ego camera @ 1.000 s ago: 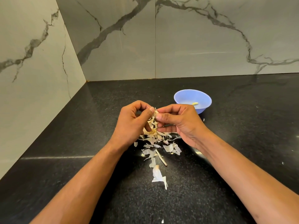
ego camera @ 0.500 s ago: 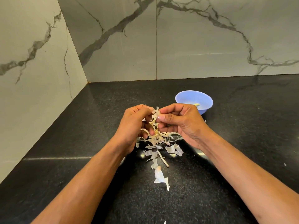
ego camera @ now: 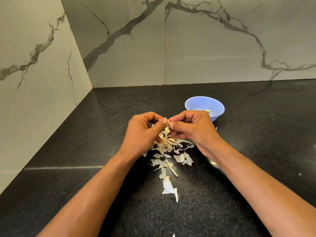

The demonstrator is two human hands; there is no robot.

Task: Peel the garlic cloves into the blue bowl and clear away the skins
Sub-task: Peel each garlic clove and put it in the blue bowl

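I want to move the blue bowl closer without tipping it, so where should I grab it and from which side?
Probably best to take the blue bowl by its rim on the far right side, thumb inside, fingers outside. It stands upright and open, and the right hand covers its near-left edge, while the right rim is bare above the countertop.
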